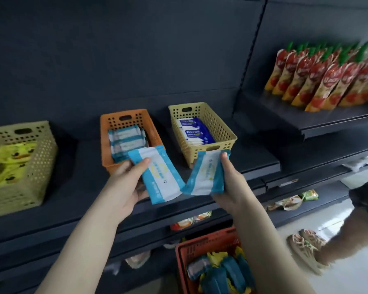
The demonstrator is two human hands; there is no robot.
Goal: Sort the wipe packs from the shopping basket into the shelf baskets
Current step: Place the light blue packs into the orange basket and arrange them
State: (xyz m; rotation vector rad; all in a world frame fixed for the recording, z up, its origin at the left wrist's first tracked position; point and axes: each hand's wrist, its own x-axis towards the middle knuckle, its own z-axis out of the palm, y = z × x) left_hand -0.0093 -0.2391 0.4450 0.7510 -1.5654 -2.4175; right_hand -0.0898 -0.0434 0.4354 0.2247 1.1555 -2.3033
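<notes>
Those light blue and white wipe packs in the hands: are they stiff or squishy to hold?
Probably soft: the pack in the right hand, the right wipe pack, bends along its length. The left wipe pack lies fairly flat in the left hand, so likely light. The glossy wrappers may be a little slippery.

Both forearms are bare from the lower edge of the view up to the wrists, with no sleeve, cuff or glove on either. The left hand (pixel 126 183) wears no ring, watch or band, and its thumbnail is short and unpainted. The right hand (pixel 232 185) is likewise bare, with nothing on the wrist or on the fingers that show. The arms are slim and smooth, without marks or tattoos.
</notes>
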